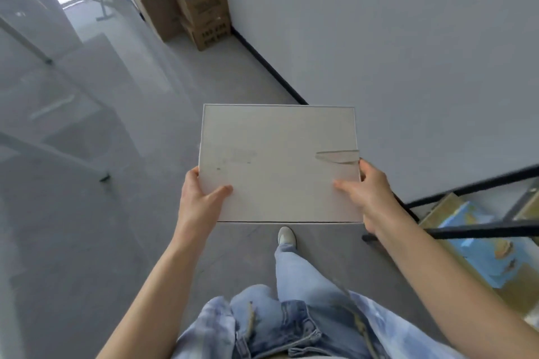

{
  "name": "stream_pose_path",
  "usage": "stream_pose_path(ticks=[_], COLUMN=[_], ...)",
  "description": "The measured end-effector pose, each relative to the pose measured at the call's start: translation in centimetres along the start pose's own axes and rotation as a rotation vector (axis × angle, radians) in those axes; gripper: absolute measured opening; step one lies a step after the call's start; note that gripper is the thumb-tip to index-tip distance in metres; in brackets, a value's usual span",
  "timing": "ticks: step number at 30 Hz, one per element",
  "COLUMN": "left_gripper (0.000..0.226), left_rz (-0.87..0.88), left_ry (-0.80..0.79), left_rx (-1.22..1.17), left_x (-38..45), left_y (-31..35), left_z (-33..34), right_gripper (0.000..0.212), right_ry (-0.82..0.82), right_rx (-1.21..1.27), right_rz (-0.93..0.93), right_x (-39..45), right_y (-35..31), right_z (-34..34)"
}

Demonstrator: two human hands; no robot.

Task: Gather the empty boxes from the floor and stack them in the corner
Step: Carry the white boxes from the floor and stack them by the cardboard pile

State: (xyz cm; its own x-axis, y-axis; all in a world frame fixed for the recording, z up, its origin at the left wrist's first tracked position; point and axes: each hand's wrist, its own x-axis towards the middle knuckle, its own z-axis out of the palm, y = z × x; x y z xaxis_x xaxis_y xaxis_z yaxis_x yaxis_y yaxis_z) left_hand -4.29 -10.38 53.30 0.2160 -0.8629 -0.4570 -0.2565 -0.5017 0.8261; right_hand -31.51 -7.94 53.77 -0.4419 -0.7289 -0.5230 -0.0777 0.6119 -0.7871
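A flat white box [280,154] is held level in front of me, above the grey floor. My left hand [201,198] grips its near left corner, thumb on top and fingers underneath. My right hand [367,192] grips its near right edge the same way. A strip of clear tape [338,157] sticks to the lid by the right edge. Brown cardboard boxes [204,14] are stacked in the far corner against the white wall.
The white wall [408,52] with a black skirting runs along my right. A glass partition [73,96] lines the left. A black metal frame [481,230] and a blue and brown box [490,245] stand at the near right. A grey floor corridor leads ahead.
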Motion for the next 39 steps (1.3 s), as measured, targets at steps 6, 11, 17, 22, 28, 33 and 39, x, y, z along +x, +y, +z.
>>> stream_pose_path(ticks=[6,11,17,22,28,33,39], left_gripper=[0.046,0.056,0.052,0.060,0.059,0.055,0.050], left_rz=[-0.035,-0.085,-0.083,-0.065,-0.068,-0.079,-0.128], left_ry=[0.094,0.136,0.149,0.155,0.142,0.155,0.249], left_rx=[-0.037,-0.100,-0.120,-0.088,-0.099,-0.145,-0.232], left_x=[10.0,19.5,33.3,45.2,57.9,68.2,80.1], left_y=[6.8,11.0,16.7,23.9,31.0,36.2,42.4], left_z=[0.8,-0.3,-3.4,-6.7,-7.6,-6.2,-5.1], right_gripper=[0.036,0.039,0.035,0.035,0.032,0.033,0.040], right_ry=[-0.097,-0.170,-0.188,-0.171,-0.160,-0.176,-0.279], right_rx=[-0.072,-0.099,-0.128,-0.088,-0.080,-0.120,-0.214], right_rz=[-0.066,-0.102,-0.107,-0.097,-0.077,-0.089,-0.131], right_x=[10.6,19.0,29.0,35.7,45.1,54.8,65.6], right_y=[-10.4,-17.9,-27.4,-36.1,-44.7,-52.2,-63.3], right_z=[4.0,9.7,18.8,25.6,31.3,35.5,40.6])
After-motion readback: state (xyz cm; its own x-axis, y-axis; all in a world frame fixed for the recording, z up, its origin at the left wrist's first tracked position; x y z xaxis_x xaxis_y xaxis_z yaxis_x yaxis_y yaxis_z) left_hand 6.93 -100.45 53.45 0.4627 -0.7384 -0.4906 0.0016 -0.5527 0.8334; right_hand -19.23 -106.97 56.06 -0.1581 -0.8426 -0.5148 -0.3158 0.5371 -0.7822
